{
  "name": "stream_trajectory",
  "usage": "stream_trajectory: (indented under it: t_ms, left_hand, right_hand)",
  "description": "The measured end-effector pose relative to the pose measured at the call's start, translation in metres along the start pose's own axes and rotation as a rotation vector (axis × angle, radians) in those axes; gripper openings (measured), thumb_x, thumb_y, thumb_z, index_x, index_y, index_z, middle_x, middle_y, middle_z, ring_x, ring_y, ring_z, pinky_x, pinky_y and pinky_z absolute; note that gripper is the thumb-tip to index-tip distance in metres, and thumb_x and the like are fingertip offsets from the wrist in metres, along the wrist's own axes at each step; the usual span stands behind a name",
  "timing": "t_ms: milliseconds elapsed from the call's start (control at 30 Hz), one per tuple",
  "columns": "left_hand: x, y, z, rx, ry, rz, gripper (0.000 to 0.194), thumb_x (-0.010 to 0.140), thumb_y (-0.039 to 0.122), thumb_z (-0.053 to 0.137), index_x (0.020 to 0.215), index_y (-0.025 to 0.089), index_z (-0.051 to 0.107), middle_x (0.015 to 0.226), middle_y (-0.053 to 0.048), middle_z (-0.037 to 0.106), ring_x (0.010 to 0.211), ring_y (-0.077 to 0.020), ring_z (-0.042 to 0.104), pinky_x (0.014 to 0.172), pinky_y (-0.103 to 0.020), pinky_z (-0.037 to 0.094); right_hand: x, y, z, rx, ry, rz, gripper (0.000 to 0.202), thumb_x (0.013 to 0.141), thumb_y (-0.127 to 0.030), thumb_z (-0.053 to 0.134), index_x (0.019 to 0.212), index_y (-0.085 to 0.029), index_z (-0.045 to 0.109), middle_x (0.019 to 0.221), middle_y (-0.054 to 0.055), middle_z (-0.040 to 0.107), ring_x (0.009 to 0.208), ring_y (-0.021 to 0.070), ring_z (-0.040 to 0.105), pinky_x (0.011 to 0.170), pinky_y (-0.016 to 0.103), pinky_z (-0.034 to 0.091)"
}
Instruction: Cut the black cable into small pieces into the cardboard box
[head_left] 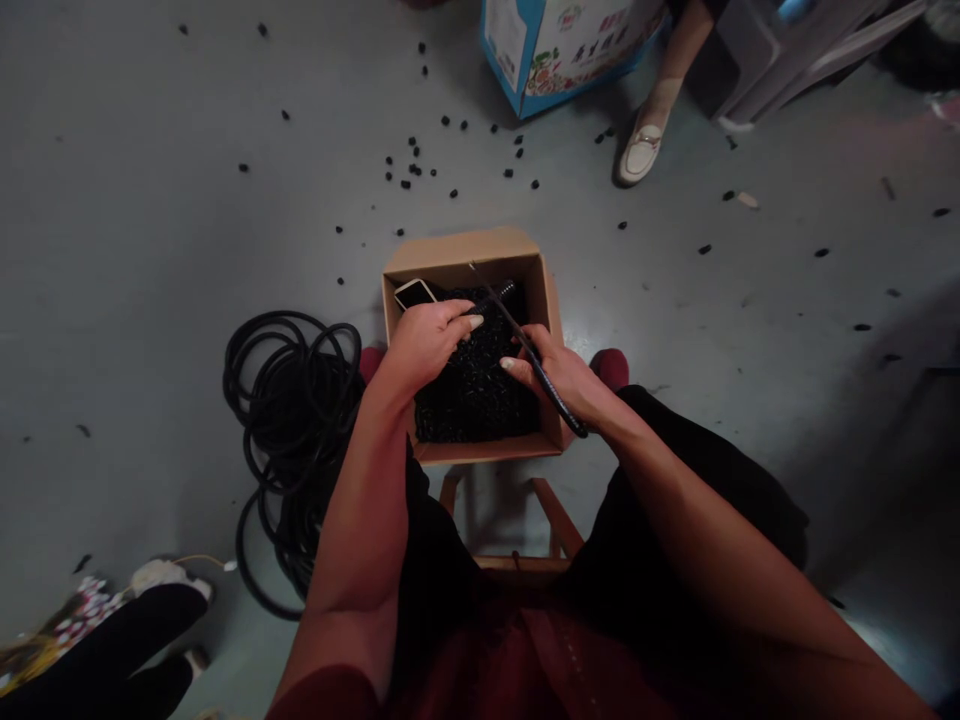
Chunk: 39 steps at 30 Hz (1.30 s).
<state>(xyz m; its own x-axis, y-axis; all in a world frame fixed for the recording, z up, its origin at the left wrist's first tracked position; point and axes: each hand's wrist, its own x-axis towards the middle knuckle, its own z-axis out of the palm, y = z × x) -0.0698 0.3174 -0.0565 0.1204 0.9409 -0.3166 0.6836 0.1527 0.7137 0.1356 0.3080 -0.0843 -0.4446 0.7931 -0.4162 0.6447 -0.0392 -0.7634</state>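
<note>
An open cardboard box (551, 330) stands between my feet, filled with many small black pieces (480, 390). Over its left half, my left hand (433, 338) is closed, thumb and fingers pinched on a short black ribbed tube (507, 290) that points right. My right hand (551, 370) is closed around a long, thin, dark tool (517, 335) with a curved handle. The tool's narrow end crosses over the tube, slanting up and left; its exact kind is unclear. A phone-like object with a light rim (415, 293) lies in the box's upper left corner.
Loops of black hose (292, 400) lie on the floor left of the box. Small black pieces (412, 170) are scattered beyond it. A blue-and-white carton (570, 50), another person's shoe (641, 150) and a grey plastic stool (772, 60) are farther off. Another person's legs (142, 630) show lower left.
</note>
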Motion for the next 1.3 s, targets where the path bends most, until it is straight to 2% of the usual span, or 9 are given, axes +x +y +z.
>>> stream_trajectory:
  t_ms: [133,267,500,933,1100,1200,1300]
  left_hand:
    - [-0.002,-0.001,-0.004,-0.048,-0.048,0.003,0.031,0.088,0.033,0.045,0.092,0.015,0.070,0.073,-0.003,0.066,0.062,-0.0121,0.057,0.064,-0.024,0.044]
    - [-0.003,0.004,-0.005,-0.039,-0.028,-0.013,0.032,0.087,0.033,0.046,0.099,0.014,0.069,0.075,-0.003,0.066,0.062,-0.0119,0.057,0.064,-0.024,0.044]
    - [-0.002,0.004,-0.004,0.038,-0.021,0.009,0.032,0.088,0.033,0.041,0.081,0.016,0.067,0.070,-0.002,0.064,0.062,-0.0125,0.055,0.063,-0.025,0.042]
    - [0.000,0.001,-0.002,0.097,-0.019,-0.015,0.028,0.087,0.031,0.043,0.077,0.016,0.064,0.070,-0.003,0.064,0.062,-0.0139,0.054,0.068,-0.029,0.044]
    - [0.001,-0.001,-0.001,0.045,0.033,-0.004,0.031,0.088,0.032,0.042,0.095,0.016,0.068,0.080,-0.005,0.067,0.073,-0.0164,0.058,0.074,-0.030,0.047]
    - [0.002,-0.001,-0.002,0.040,0.045,0.033,0.035,0.086,0.026,0.042,0.109,0.015,0.066,0.101,-0.007,0.069,0.092,-0.0186,0.060,0.087,-0.032,0.047]
    - [0.003,-0.004,-0.002,0.045,0.062,0.058,0.043,0.086,0.024,0.042,0.124,0.015,0.060,0.121,-0.008,0.064,0.107,-0.0196,0.057,0.096,-0.033,0.045]
  right_hand:
    - [0.001,0.000,-0.001,0.000,-0.008,-0.020,0.052,0.084,-0.058,0.049,0.116,-0.017,0.050,0.108,0.013,0.062,0.093,0.0274,0.059,0.078,0.038,0.043]
    - [0.002,0.000,0.004,-0.022,0.029,0.013,0.045,0.086,-0.057,0.046,0.110,-0.020,0.053,0.098,0.010,0.065,0.089,0.0270,0.060,0.073,0.035,0.042]
    - [0.002,-0.002,0.007,-0.063,0.046,0.081,0.040,0.087,-0.057,0.046,0.105,-0.022,0.056,0.082,0.007,0.065,0.077,0.0254,0.059,0.065,0.032,0.040]
    - [0.001,-0.003,0.009,-0.093,0.028,0.121,0.037,0.087,-0.058,0.045,0.095,-0.023,0.056,0.073,0.005,0.061,0.070,0.0231,0.057,0.062,0.031,0.038]
    - [0.003,0.000,0.009,-0.064,0.066,0.142,0.039,0.085,-0.059,0.046,0.096,-0.023,0.057,0.075,0.005,0.063,0.072,0.0238,0.058,0.062,0.031,0.039]
    - [0.004,0.003,0.009,-0.048,0.103,0.133,0.040,0.086,-0.060,0.044,0.095,-0.023,0.056,0.077,0.005,0.064,0.075,0.0242,0.059,0.062,0.031,0.039]
    - [0.004,0.004,0.008,-0.028,0.095,0.116,0.042,0.087,-0.062,0.042,0.097,-0.024,0.055,0.080,0.005,0.065,0.076,0.0250,0.060,0.063,0.032,0.040]
